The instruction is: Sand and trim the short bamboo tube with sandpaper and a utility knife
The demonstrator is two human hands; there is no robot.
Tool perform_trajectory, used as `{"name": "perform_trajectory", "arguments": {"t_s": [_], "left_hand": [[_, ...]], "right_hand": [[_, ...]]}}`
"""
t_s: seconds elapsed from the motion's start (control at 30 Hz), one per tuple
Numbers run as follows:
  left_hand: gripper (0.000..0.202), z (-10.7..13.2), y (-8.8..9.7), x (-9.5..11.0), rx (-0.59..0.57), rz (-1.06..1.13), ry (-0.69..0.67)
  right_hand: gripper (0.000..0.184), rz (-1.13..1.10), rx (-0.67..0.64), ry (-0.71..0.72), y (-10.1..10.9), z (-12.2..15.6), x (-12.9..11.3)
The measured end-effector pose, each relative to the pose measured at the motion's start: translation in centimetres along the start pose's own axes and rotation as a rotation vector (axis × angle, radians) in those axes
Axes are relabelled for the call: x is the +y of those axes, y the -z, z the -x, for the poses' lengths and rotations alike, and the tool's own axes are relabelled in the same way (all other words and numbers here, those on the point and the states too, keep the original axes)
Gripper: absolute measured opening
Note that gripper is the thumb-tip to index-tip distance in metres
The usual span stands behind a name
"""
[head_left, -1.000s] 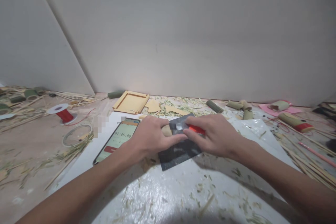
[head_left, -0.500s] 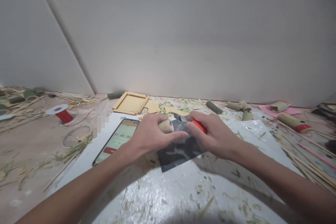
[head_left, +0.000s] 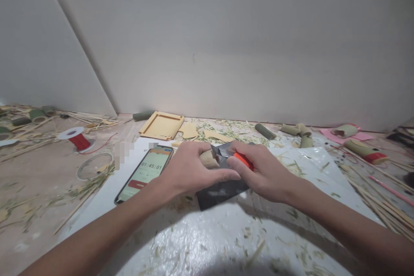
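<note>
Wrapped round a short pale bamboo tube (head_left: pixel 209 159), my left hand (head_left: pixel 189 166) keeps its open end turned to the right. My right hand (head_left: pixel 258 168) grips the orange handle of a knife (head_left: pixel 243 160), and the grey blade lies against or close to the tube's end. Whether the edge touches the bamboo I cannot tell. Beneath both hands a dark square sheet (head_left: pixel 220 194) rests on the white plastic-covered surface (head_left: pixel 207 241). Much of the tube is hidden by my left fingers.
A phone (head_left: pixel 145 172) showing a timer lies left of my left hand. Behind stand a yellow tray (head_left: pixel 161 126) and cut bamboo tubes (head_left: pixel 265 131). A red thread spool (head_left: pixel 77 139) and tape roll (head_left: pixel 95 167) sit left. Bamboo sticks (head_left: pixel 371 200) and shavings lie right.
The bamboo tube and my left hand have shifted slightly right. The knife blade now sits closer to the tube's open end, pointing more toward it.
</note>
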State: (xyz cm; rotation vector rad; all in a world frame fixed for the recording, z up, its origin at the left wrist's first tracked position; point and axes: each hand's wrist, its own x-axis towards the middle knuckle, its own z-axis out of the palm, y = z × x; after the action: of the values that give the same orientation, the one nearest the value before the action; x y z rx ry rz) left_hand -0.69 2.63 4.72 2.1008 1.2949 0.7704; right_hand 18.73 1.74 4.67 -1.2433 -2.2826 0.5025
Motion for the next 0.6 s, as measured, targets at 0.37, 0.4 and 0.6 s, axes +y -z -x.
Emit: {"name": "perform_trajectory", "arguments": {"t_s": [0.37,0.4,0.6], "left_hand": [[0.044,-0.02,0.41,0.34,0.006,-0.028,-0.053],[0.044,0.0,0.41,0.35,0.003,-0.027,-0.055],[0.046,0.01,0.54,0.43,0.016,-0.004,-0.064]], "right_hand": [[0.033,-0.039,0.009,0.022,-0.01,0.02,-0.13],[0.034,-0.041,0.009,0.025,0.02,0.06,-0.13],[0.035,-0.049,0.014,0.028,0.11,0.19,-0.21]]}}
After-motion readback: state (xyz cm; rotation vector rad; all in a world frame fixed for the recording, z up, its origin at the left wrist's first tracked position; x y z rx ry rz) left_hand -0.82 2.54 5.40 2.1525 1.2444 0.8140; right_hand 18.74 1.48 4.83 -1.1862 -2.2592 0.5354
